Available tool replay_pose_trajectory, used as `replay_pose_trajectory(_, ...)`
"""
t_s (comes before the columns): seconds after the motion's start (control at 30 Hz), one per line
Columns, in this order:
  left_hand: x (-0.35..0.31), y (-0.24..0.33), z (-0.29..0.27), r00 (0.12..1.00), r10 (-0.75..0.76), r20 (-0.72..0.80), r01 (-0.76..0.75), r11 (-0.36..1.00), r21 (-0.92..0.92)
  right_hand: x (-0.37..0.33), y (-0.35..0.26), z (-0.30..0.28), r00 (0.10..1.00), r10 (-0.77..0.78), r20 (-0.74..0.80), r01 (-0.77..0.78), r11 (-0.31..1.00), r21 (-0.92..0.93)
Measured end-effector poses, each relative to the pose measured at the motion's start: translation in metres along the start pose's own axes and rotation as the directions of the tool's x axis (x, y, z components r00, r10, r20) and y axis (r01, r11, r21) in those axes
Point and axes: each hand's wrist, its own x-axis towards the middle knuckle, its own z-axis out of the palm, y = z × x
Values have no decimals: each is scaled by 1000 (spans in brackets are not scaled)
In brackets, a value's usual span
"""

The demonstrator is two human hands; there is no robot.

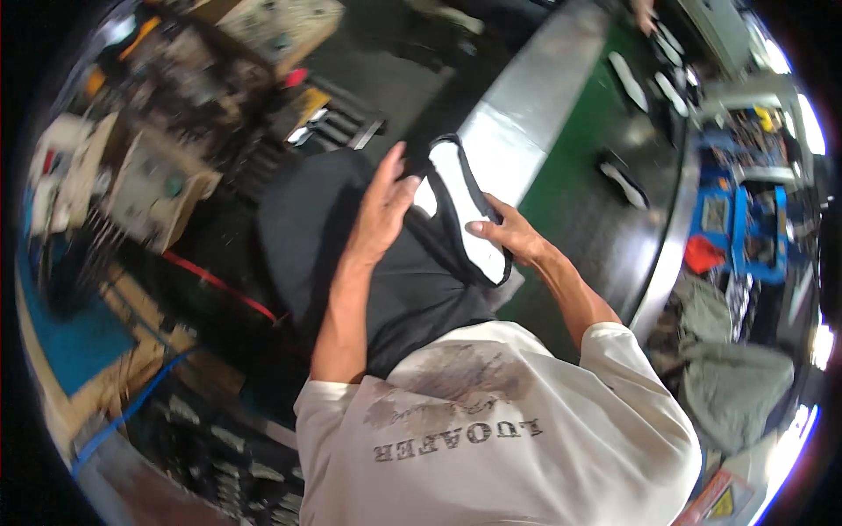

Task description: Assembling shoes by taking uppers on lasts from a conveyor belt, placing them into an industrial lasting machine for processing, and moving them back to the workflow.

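A black shoe upper [465, 206] with a white sole-shaped bottom face is held over my lap, that face turned up toward me. My right hand [516, 235] grips its lower end, thumb pressed on the white face and fingers round the dark edge. Left of it, my left hand [379, 215] is raised with fingers stretched and thumb apart, holding nothing I can see. A second white piece [425, 200] with dark material around it shows between the left thumb and the shoe upper; how it is supported is hidden.
On my right runs a green and dark conveyor belt [570, 223] with a metal border [517, 123]. Several white-bottomed shoe pieces [628, 81] lie on it. Another person's hand [644, 16] reaches in at the far end. Blue crates [741, 228] stand beyond; dark racks and boxes [153, 188] are at left.
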Motion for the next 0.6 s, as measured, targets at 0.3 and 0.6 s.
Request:
replay_pose_trajectory(0.3, -120, 66, -93, 909, 292, -296, -367, 898, -241, 52, -87, 141, 761, -364, 537, 627, 626, -463)
replay_pose_trajectory(0.6, -158, 87, -81, 852, 436, -290, -212, 793, 571, 84, -24, 178, 497, -643, 583, 858, 262, -443)
